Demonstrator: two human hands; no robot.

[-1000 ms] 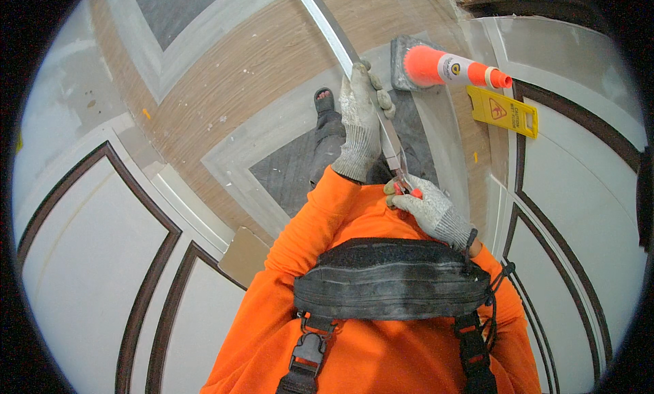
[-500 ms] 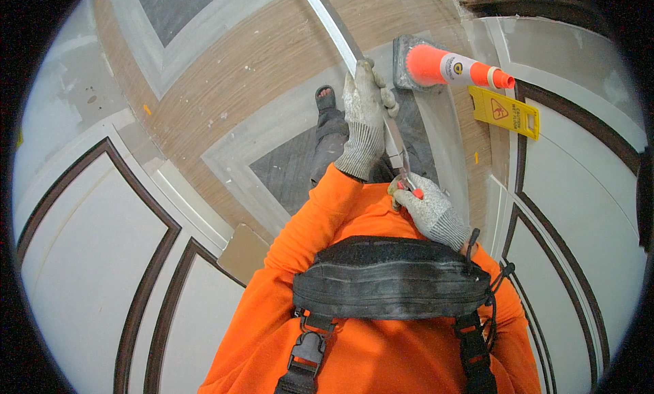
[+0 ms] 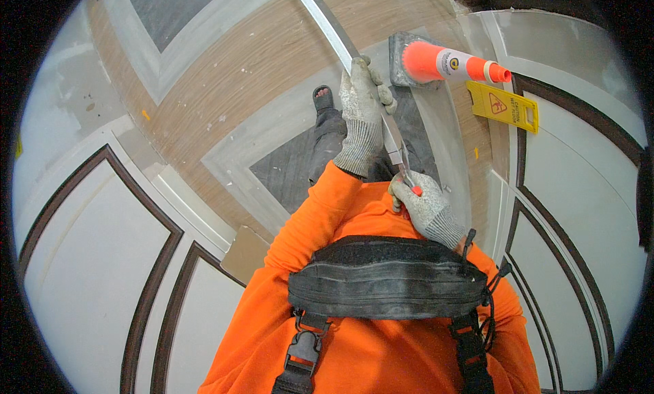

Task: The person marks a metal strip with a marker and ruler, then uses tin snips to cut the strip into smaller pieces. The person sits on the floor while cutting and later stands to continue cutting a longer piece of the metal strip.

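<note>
A long, thin metal channel (image 3: 325, 25) slants from the top of the view down toward my waist. My left hand (image 3: 362, 98), in a grey-white work glove, is wrapped round it partway along. Its near end, past that hand, reaches the jaws of the tin snips, which meet the metal close to my body. My gloved right hand (image 3: 429, 207) is closed round the tin snips (image 3: 417, 190); a bit of red handle shows between the fingers, and the rest is hidden by the glove.
An orange traffic cone (image 3: 426, 60) leans out from its dark base at the right, beside a yellow floor sign (image 3: 503, 106). White panels with dark brown trim (image 3: 146, 278) stand on both sides. A tan board piece (image 3: 245, 254) lies at lower left. A black bag (image 3: 388, 275) crosses my chest.
My right hand has squeezed tighter on the snips: two red handle parts showed before, one shows now. The left hand and channel have barely shifted.
</note>
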